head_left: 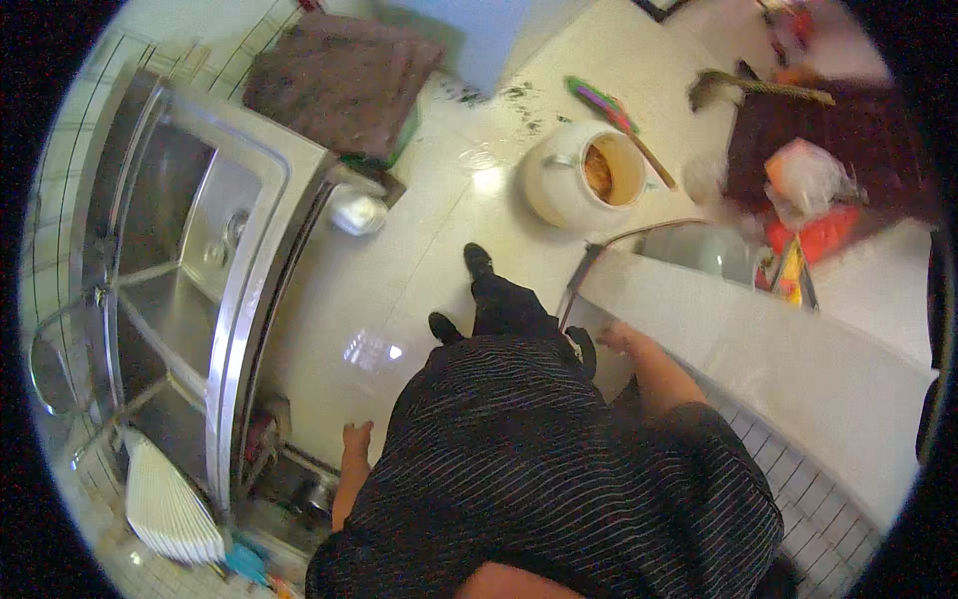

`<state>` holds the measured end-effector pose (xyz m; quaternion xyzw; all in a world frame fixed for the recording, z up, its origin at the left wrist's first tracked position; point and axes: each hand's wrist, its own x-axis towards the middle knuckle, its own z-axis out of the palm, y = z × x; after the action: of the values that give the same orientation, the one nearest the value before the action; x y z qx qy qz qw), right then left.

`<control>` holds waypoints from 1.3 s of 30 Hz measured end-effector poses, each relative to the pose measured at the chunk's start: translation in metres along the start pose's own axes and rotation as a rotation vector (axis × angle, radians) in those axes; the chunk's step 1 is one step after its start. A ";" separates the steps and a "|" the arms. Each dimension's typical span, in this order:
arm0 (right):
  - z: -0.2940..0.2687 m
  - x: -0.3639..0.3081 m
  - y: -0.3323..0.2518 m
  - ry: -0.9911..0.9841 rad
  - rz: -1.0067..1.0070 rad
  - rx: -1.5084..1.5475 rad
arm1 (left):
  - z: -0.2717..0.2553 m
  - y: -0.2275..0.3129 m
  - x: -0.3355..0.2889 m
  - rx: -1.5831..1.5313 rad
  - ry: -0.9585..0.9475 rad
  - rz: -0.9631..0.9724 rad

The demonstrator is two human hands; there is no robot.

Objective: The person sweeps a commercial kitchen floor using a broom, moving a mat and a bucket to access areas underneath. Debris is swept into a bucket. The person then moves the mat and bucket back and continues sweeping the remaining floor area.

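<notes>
My left hand (356, 441) hangs low beside my body with nothing in it, and its fingers are loosely apart. It is nearest to the sink's front. My right hand (623, 339) hangs by the white ledge at my right, fingers stretched out and apart, with no held thing showing. Close to that hand is a small black object (580, 345) whose kind I cannot make out. Ahead on the floor stands a big cream-coloured pot (547, 196) with a side handle, tipped or open toward the right, with something brown (598, 174) inside.
A steel double sink (228, 329) runs along the left. Ahead lie a brown cloth (339, 80) and a green-and-purple object (602, 104) beside a wooden stick (654, 163). The white ledge (758, 334) fills the right, with a plastic bag (808, 180) beyond. A white ribbed board (168, 499) stands lower left.
</notes>
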<state>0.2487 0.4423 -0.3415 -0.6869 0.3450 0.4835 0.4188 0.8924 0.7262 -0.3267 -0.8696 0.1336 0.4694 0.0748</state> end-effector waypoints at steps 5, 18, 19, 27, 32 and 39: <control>0.004 -0.052 0.001 0.631 0.444 0.728 | -0.014 -0.019 0.066 0.528 0.075 0.432; -0.215 -0.132 0.148 1.442 0.305 1.484 | -0.011 0.176 -0.059 -0.406 -0.037 0.600; -0.230 -0.129 0.165 1.405 0.272 1.588 | -0.003 0.164 -0.059 -0.314 0.025 0.532; -0.287 -0.050 0.254 0.579 0.002 2.449 | 0.098 0.058 -0.117 -0.300 0.070 -0.094; -0.312 0.006 0.256 0.387 -0.103 2.390 | 0.129 0.119 -0.196 -0.278 0.031 0.112; -0.356 0.058 0.270 0.641 -0.584 1.767 | 0.139 0.171 -0.227 -0.475 0.048 0.136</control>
<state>0.1620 0.0036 -0.3977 -0.2834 0.4965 -0.2801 0.7712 0.6111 0.6351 -0.2136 -0.8628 0.0796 0.4707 -0.1666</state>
